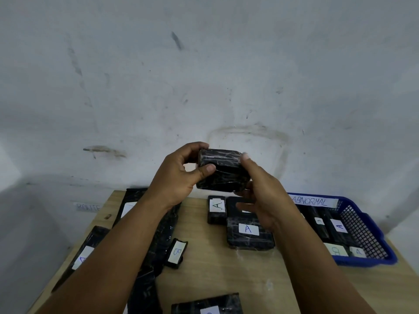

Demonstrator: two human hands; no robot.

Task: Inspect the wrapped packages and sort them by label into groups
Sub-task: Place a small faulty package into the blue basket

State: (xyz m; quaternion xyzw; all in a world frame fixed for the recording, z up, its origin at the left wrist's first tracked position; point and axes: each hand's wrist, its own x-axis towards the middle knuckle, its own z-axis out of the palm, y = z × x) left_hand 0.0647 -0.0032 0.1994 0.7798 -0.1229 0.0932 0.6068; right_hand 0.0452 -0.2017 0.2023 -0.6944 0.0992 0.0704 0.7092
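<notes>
Above table point(215, 268), wrapped package point(221, 172) between both hands' fingers point(207, 168).

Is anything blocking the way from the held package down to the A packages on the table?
Nothing visible does. Both hands, left hand and right hand, hold the package in the air directly above the A packages.

We face a pale, whitewashed wall point(226, 75) marked with dark scuffs, streaks and a faint curved stain. Below it stands a light plywood table point(226, 268), its far edge close to the wall. The light is dim, soft and even.
</notes>
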